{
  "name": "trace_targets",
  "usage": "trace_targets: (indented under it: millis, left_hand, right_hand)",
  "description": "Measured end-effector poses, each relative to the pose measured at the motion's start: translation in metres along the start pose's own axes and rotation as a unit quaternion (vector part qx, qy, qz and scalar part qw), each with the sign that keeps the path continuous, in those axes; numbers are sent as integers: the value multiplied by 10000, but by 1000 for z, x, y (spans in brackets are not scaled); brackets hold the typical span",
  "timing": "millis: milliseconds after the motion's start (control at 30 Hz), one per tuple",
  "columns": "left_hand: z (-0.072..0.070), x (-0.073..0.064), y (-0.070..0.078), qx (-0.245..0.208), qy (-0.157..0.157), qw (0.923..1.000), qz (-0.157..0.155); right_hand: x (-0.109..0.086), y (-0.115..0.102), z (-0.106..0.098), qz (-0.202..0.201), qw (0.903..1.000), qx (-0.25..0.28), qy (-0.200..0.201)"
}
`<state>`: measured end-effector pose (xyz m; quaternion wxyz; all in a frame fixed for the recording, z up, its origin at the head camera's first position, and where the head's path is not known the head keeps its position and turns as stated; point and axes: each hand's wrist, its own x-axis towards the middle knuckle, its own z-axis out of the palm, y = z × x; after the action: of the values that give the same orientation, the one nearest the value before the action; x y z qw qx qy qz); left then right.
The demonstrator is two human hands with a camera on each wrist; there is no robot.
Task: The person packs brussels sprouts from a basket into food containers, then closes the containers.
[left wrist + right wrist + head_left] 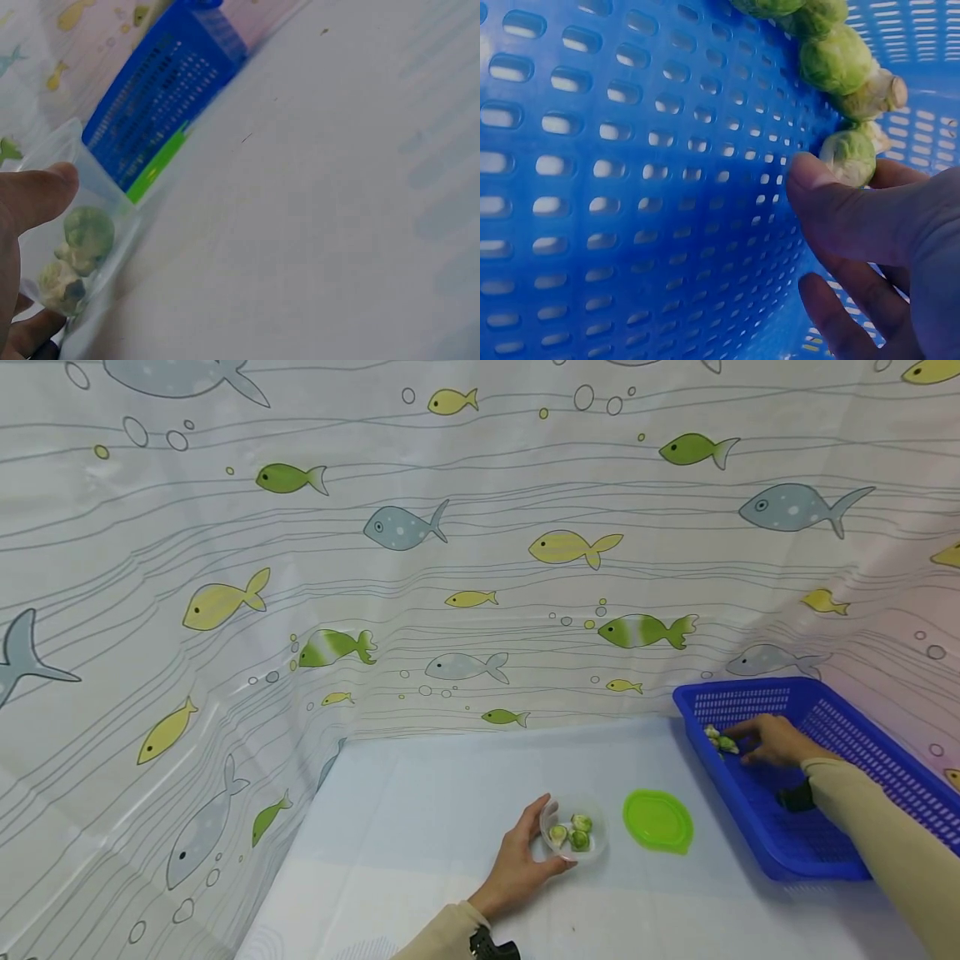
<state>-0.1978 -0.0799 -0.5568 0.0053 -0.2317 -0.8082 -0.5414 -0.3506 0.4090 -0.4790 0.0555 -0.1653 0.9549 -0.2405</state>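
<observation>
My left hand point(521, 860) holds a small clear plastic container point(597, 837) at its side, thumb on the near side and fingers beyond. Inside the container lie three Brussels sprouts point(580, 841), pale green with cream cut ends; the left wrist view shows them through its wall point(112, 176). Over on the right, my right hand point(776, 740) reaches into a blue perforated basket point(738, 802). Its thumb and a finger are on either side of a Brussels sprout point(847, 159), pinching it. More sprouts point(836, 60) sit in a cluster against the basket's wall just beyond.
A bright green lid point(658, 821) lies flat on the white table point(420, 802) between container and basket. Behind the table and along its left hangs a fish-patterned sheet point(480, 560). The basket's raised rim point(757, 843) stands at the table's right.
</observation>
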Motion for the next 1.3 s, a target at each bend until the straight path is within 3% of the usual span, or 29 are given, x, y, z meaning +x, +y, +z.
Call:
trace_targets:
  millis: [267,933,1300]
  left_hand:
    - [-1,0,-1,6,9,10000,50]
    - [-2,1,2,158,48,9998,125]
    - [-1,0,0,146,27,9998,148]
  right_hand:
    - [6,1,4,-34,9999,32,131]
    - [13,0,11,201,9973,-586,385]
    - [13,-6,12,241,9982,-295,459]
